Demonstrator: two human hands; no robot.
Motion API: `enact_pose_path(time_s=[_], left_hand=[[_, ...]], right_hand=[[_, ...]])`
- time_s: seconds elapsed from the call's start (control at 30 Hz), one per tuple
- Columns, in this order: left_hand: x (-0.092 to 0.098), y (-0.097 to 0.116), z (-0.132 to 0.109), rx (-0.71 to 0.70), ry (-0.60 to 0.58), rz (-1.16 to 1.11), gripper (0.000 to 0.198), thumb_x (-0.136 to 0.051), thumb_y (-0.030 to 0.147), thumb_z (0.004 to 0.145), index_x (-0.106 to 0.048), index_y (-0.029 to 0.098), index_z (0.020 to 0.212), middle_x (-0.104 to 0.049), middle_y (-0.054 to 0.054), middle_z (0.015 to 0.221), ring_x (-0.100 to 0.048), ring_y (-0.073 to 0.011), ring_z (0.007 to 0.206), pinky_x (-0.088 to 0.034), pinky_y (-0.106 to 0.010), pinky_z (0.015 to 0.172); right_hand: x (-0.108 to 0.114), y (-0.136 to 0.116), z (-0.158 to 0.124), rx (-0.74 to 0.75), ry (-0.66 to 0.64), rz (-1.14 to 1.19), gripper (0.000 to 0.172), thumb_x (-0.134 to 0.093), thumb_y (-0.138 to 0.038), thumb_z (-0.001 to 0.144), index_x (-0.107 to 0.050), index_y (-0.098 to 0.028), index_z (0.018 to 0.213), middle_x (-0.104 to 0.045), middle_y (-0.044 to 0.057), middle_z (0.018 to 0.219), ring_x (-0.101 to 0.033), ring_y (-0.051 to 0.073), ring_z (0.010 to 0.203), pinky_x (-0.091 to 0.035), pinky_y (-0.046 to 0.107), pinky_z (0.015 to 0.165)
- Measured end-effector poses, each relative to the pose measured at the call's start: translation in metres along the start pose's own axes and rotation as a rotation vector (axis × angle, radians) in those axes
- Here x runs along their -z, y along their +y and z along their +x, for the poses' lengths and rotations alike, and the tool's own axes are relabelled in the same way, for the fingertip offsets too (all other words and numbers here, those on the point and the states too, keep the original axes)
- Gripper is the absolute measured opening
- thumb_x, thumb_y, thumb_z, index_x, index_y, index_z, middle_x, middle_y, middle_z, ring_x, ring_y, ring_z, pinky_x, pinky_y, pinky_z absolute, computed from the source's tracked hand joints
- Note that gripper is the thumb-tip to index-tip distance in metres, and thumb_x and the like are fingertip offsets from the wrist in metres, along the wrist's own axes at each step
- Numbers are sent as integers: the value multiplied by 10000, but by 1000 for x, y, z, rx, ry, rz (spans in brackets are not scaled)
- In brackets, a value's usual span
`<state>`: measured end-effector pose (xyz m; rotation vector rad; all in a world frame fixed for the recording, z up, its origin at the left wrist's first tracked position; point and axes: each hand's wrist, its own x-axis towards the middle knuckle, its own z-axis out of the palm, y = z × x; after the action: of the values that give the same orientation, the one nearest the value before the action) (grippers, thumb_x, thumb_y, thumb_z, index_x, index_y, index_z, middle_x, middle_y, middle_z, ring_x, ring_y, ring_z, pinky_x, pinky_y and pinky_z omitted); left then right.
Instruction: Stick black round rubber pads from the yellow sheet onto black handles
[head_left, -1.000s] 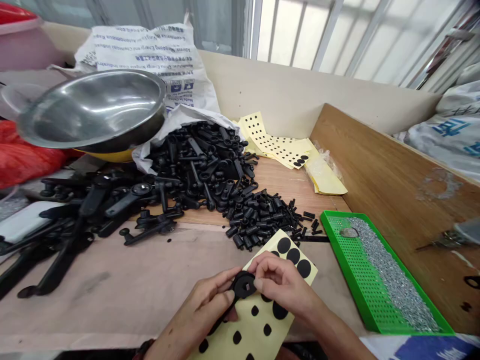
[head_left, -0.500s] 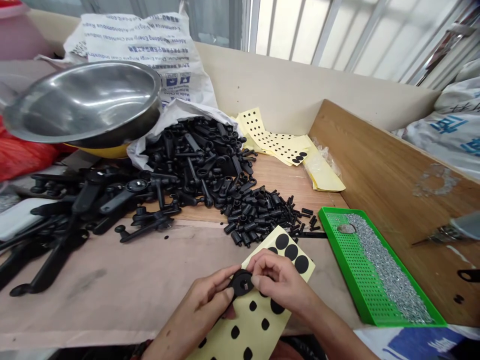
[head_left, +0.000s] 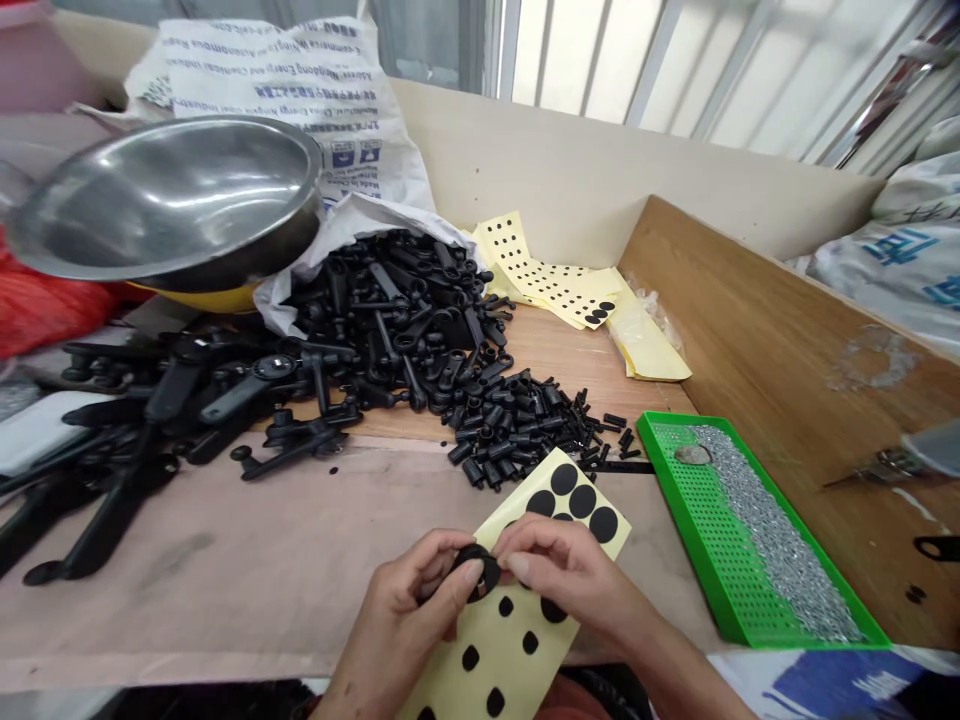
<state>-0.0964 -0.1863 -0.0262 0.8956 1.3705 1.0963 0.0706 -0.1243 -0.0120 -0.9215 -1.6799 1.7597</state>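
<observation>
My left hand (head_left: pixel 424 600) grips a round black plastic part (head_left: pixel 478 572) between thumb and fingers, its flat face turned partly up. The rest of that part is hidden by the hand. My right hand (head_left: pixel 551 560) is closed in a pinch at the part's right edge; whatever lies between its fingertips is too small to make out. Under both hands lies a pale yellow sticker sheet (head_left: pixel 517 665) with large black discs at its far end and smaller black dots nearer me.
Black crank handles (head_left: pixel 390 320) spill from a white sack (head_left: pixel 360 110), with small black sleeves (head_left: pixel 502 425) beside them. A steel basin (head_left: pixel 172 200) stands at left. At right are a green tray (head_left: pixel 690 540) of small metal pieces, a wooden board (head_left: pixel 757 350) and a pointed tool (head_left: pixel 877 468).
The round black part has tilted and shifted slightly left in my left hand. My right hand's fingers have drawn closer together at its edge.
</observation>
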Motion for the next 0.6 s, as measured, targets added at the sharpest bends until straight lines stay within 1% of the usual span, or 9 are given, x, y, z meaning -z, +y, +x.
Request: enact_pose_path(time_s=[0.07,0.13,0.23,0.33,0.4,0.5,0.53,0.57,0.6], left_hand=[[-2,4,-3,5,39,-27,267,-670,424,715,-651,184,831,-577,35,579,-442,-85,488,-373,-151,428],[-2,6,-4,-3,57,-35,274,-677,426,703,-661,179,820,-575,38,563,-439,-81,479,-377,-149,426],[1,9,-5,7,81,-62,291,-686,433,692,-660,174,823,-579,44,569,-436,-70,467,-375,-144,424],[4,9,-6,41,88,-93,333,-689,464,691,-653,168,840,-590,42,591,-435,-59,450,-365,-144,420],[3,8,-8,45,81,-115,373,-697,498,680,-645,165,843,-577,42,583,-429,-62,448,-364,-150,415],[2,-2,-14,42,36,-168,427,-692,556,668,-631,176,855,-535,51,566,-406,-67,453,-362,-161,413],[6,-7,-16,38,15,-177,440,-676,578,673,-630,183,860,-535,47,572,-411,-71,459,-365,-166,421],[13,-14,-18,20,3,-166,451,-651,605,682,-633,191,858,-543,39,576,-435,-80,477,-377,-174,446],[25,-22,-20,4,-1,-101,447,-629,619,691,-645,199,845,-574,21,592,-469,-95,493,-395,-189,462]], right_hand=[[-1,7,-2,-98,-18,228,233,-592,-345,798,-672,-127,821,-625,66,812,-569,150,734,-430,256,659],[-4,14,-3,-139,15,354,276,-613,-377,805,-682,-114,852,-643,68,774,-576,137,690,-432,247,642],[-10,18,-2,-128,93,447,270,-637,-380,803,-661,-116,851,-668,73,765,-601,131,648,-453,251,641],[-12,14,2,-121,153,471,286,-626,-416,807,-607,-163,942,-682,65,840,-622,140,672,-477,269,673],[-15,12,4,-72,109,302,301,-558,-443,851,-585,-192,1015,-673,54,850,-616,151,705,-480,277,697],[-28,14,4,71,-5,-169,285,-470,-416,903,-597,-235,1082,-671,58,901,-614,195,796,-473,297,751],[-33,15,5,117,-24,-299,269,-459,-397,907,-609,-256,1080,-679,60,930,-621,210,823,-473,302,766],[-39,15,5,132,3,-381,258,-444,-381,914,-610,-287,1089,-690,53,940,-631,215,815,-479,299,763],[-43,14,7,130,29,-434,244,-448,-367,913,-610,-313,1087,-703,43,926,-643,214,792,-494,284,725]])
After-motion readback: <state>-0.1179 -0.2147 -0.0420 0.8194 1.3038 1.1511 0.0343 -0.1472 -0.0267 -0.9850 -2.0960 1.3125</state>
